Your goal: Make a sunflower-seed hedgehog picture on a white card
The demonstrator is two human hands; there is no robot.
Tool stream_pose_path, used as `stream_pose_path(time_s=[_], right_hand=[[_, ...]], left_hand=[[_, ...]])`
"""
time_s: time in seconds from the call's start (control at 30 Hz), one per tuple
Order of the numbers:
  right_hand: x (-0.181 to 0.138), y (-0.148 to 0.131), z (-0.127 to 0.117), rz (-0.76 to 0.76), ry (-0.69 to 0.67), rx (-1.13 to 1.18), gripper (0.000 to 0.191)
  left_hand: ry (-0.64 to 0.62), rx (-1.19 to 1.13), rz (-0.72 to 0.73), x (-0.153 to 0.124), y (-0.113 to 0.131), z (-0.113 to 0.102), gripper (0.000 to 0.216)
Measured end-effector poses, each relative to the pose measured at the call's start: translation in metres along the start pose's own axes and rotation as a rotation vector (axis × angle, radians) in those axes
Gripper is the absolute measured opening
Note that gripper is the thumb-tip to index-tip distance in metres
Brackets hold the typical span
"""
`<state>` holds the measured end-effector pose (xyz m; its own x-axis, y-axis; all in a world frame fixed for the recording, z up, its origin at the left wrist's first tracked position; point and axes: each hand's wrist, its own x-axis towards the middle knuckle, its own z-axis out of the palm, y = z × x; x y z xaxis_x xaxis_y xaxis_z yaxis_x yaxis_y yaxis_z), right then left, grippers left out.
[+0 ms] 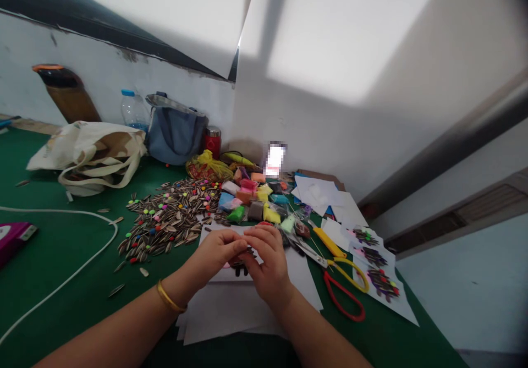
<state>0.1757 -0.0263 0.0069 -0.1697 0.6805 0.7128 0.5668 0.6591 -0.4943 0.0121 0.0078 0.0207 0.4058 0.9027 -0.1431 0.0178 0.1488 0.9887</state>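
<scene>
We have both hands together over the white paper (247, 302), just in front of us at the centre of the green surface (61, 258). Our left hand (218, 250) comes in from seven o'clock and our right hand (268, 266) from five o'clock, the fingertips meeting at the middle, pinched around something small that we cannot make out. Right beneath that meeting point, touching the paper, lies the seed picture (241, 268), a dark cluster of seeds partly hidden by our fingers; both hands are equally near it, and how its long axis runs we cannot tell. The heap of sunflower seeds (169, 219), dotted with coloured beads, lies at ten o'clock from the hands, nearer the left one, with only bare paper and cloth between. At twelve o'clock the clay packets (251, 200) crowd close behind the fingers. At three o'clock the scissors (344, 280) lie with yellow and red handles, and beyond them the finished seed pictures (377, 272). A white cable (82, 258) curves at nine o'clock, well apart.
</scene>
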Motion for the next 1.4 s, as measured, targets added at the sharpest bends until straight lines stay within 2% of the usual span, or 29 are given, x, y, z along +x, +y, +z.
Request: stream_pose_path(time_s=[0.1, 0.2, 0.27, 0.4, 0.47, 0.57, 0.67, 0.77, 0.83, 0.93, 1.0, 1.1, 1.17, 1.27, 1.4], right_hand=[[0.001, 0.003, -0.001, 0.029, 0.027, 0.045, 0.012], [0.002, 0.003, -0.004, 0.034, 0.043, 0.041, 0.01], [0.003, -0.001, -0.005, 0.0, 0.022, 0.0, 0.012], [0.003, -0.013, 0.0, -0.128, -0.065, -0.141, 0.025], [0.001, -0.019, 0.004, -0.164, -0.156, -0.185, 0.034], [-0.004, -0.023, 0.009, -0.245, -0.336, -0.156, 0.047], [-0.008, -0.022, 0.012, -0.302, -0.42, -0.138, 0.06], [-0.006, -0.019, 0.009, -0.199, -0.398, -0.218, 0.07], [-0.003, -0.018, 0.005, -0.155, -0.398, -0.249, 0.066], [-0.002, -0.019, 0.003, -0.241, -0.445, -0.199, 0.059], [-0.003, -0.018, 0.005, -0.272, -0.439, -0.187, 0.067], [-0.003, -0.016, 0.006, -0.196, -0.387, -0.249, 0.076], [-0.002, -0.016, 0.004, -0.176, -0.392, -0.265, 0.071], [-0.001, -0.016, 0.002, -0.227, -0.436, -0.246, 0.069], [-0.001, -0.015, 0.002, -0.196, -0.389, -0.327, 0.068]], left_hand=[[-0.011, -0.023, 0.015, -0.002, 0.002, 0.004, 0.041], [-0.012, -0.117, 0.036, -0.005, 0.003, 0.01, 0.042], [-0.064, -0.316, 0.019, -0.007, 0.004, 0.015, 0.048], [-0.174, -0.701, -0.131, -0.01, 0.006, 0.016, 0.069], [-0.114, -0.765, -0.139, -0.007, 0.008, 0.01, 0.074], [0.032, -0.796, -0.044, -0.001, 0.009, -0.001, 0.074], [0.041, -0.812, -0.032, 0.001, 0.007, -0.003, 0.075], [-0.022, -0.86, -0.086, -0.001, 0.008, 0.001, 0.072], [-0.026, -0.901, -0.086, -0.003, 0.01, 0.003, 0.072], [0.026, -0.895, -0.065, -0.004, 0.013, 0.004, 0.075], [0.02, -0.882, -0.071, -0.004, 0.012, 0.004, 0.074], [-0.047, -0.89, -0.075, -0.004, 0.01, 0.003, 0.072], [-0.052, -0.908, -0.061, -0.004, 0.009, 0.002, 0.073], [-0.036, -0.998, -0.094, -0.004, 0.006, 0.002, 0.074], [-0.126, -1.115, -0.118, -0.004, 0.004, 0.003, 0.073]])
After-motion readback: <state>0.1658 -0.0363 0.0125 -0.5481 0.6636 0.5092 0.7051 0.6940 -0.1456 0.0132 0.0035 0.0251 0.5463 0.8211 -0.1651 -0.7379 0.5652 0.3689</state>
